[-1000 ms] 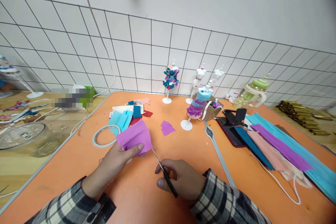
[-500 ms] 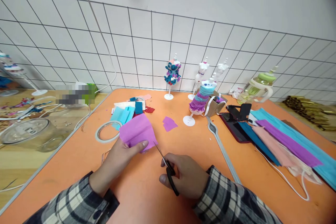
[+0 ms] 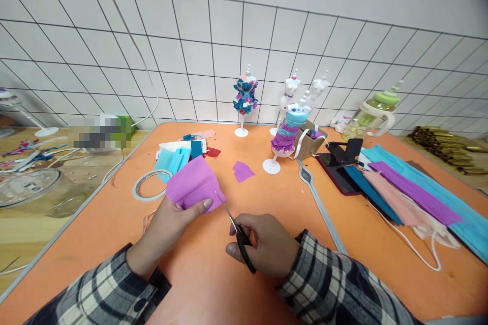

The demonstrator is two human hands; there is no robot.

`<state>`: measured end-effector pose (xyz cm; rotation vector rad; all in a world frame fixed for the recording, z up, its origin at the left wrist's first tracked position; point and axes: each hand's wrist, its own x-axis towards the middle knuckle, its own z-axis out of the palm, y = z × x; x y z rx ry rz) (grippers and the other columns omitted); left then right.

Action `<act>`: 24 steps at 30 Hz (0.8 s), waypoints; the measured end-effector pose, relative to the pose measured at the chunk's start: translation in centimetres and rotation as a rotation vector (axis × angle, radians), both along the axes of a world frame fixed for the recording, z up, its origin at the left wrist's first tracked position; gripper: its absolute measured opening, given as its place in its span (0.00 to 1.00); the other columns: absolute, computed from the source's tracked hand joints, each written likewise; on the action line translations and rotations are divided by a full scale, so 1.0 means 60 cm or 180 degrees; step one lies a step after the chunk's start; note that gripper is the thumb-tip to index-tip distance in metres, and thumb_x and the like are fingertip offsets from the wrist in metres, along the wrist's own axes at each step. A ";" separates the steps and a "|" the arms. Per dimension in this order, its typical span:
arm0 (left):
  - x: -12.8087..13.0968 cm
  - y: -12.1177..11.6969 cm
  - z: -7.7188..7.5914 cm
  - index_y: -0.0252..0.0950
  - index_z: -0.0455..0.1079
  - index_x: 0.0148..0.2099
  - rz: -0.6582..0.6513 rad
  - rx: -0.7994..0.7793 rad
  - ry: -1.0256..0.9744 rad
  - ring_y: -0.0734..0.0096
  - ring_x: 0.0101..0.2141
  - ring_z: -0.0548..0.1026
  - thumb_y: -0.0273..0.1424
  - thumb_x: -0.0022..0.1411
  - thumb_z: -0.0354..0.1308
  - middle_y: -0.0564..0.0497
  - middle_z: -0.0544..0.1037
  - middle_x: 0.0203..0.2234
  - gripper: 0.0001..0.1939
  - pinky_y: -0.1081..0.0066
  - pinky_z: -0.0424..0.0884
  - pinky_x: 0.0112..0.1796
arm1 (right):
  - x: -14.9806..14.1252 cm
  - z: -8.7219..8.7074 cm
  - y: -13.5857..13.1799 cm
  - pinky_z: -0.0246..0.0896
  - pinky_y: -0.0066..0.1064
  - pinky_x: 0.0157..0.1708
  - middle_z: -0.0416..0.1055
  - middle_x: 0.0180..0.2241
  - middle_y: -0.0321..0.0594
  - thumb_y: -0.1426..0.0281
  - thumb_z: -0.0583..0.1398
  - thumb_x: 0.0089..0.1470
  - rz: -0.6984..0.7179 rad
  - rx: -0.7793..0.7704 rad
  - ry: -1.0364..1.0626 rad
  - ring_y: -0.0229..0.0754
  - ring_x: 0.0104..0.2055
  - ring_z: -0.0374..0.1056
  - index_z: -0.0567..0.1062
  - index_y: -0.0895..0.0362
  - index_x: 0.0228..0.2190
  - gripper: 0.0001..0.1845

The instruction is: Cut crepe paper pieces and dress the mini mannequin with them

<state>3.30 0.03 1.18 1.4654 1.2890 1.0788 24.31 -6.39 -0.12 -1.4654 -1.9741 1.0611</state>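
Observation:
A piece of purple crepe paper is pinched in my left hand, thumb on top and fingers underneath. My right hand grips black-handled scissors, fingers wrapped round the handles. The scissor blades reach the paper's right edge, close to my left thumb. Beyond the paper, a smaller purple scrap lies flat on the orange table. To the left of the paper rests a roll of white double-sided tape, near folded light-blue paper.
Small dress-form stands, one dressed in blue and purple and another in teal flowers, stand at the back. On the right lie strips of coloured paper, a phone and a bottle. A clear plastic container is on the left.
The scissor blades have moved onto the right edge of the purple paper. The whole view has shifted slightly, and both hands keep their hold.

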 end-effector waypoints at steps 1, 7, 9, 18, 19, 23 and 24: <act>0.001 -0.001 0.002 0.38 0.76 0.48 0.0024 -0.0012 0.0007 0.43 0.47 0.77 0.47 0.46 0.71 0.45 0.83 0.36 0.29 0.50 0.74 0.47 | 0.000 0.000 0.000 0.48 0.26 0.24 0.64 0.20 0.27 0.61 0.65 0.49 -0.0017 -0.0008 -0.0011 0.33 0.23 0.60 0.76 0.53 0.33 0.10; 0.002 -0.002 0.005 0.36 0.76 0.46 -0.0008 0.0016 0.0014 0.43 0.45 0.78 0.48 0.46 0.70 0.45 0.83 0.32 0.28 0.51 0.75 0.44 | 0.000 -0.002 0.001 0.48 0.26 0.24 0.65 0.20 0.28 0.59 0.67 0.49 -0.0068 -0.0024 0.0005 0.33 0.23 0.59 0.76 0.53 0.33 0.13; 0.001 -0.001 0.005 0.37 0.76 0.44 -0.0014 0.0002 0.0028 0.45 0.43 0.79 0.47 0.46 0.70 0.47 0.83 0.30 0.26 0.52 0.76 0.42 | 0.000 -0.004 0.001 0.48 0.26 0.24 0.64 0.20 0.28 0.58 0.67 0.49 -0.0078 -0.0027 0.0021 0.33 0.22 0.58 0.76 0.54 0.32 0.13; 0.000 0.000 0.002 0.37 0.74 0.40 -0.0009 -0.0012 -0.0019 0.48 0.43 0.78 0.45 0.47 0.70 0.46 0.82 0.37 0.22 0.55 0.76 0.42 | -0.004 -0.007 -0.002 0.49 0.26 0.24 0.63 0.20 0.28 0.58 0.66 0.50 -0.0061 -0.0035 0.0135 0.33 0.23 0.58 0.75 0.53 0.31 0.13; 0.001 -0.001 0.002 0.37 0.74 0.40 -0.0003 -0.0013 -0.0019 0.48 0.43 0.78 0.45 0.47 0.70 0.46 0.82 0.37 0.22 0.55 0.76 0.42 | -0.004 -0.006 -0.002 0.50 0.26 0.25 0.64 0.20 0.27 0.58 0.66 0.49 -0.0045 -0.0042 0.0141 0.33 0.23 0.58 0.75 0.54 0.31 0.13; -0.001 -0.001 0.000 0.38 0.72 0.41 0.0100 0.0009 0.0009 0.48 0.42 0.79 0.44 0.48 0.70 0.48 0.82 0.33 0.21 0.56 0.76 0.41 | -0.004 -0.002 -0.001 0.51 0.26 0.26 0.64 0.20 0.28 0.58 0.66 0.50 -0.0012 -0.0041 0.0160 0.33 0.23 0.59 0.75 0.54 0.32 0.13; -0.001 -0.001 -0.001 0.39 0.72 0.42 0.0103 0.0020 0.0018 0.48 0.42 0.79 0.43 0.48 0.70 0.48 0.82 0.34 0.22 0.56 0.76 0.41 | -0.003 -0.001 -0.001 0.51 0.26 0.26 0.64 0.21 0.28 0.58 0.66 0.50 -0.0012 -0.0042 0.0159 0.33 0.23 0.59 0.75 0.54 0.32 0.14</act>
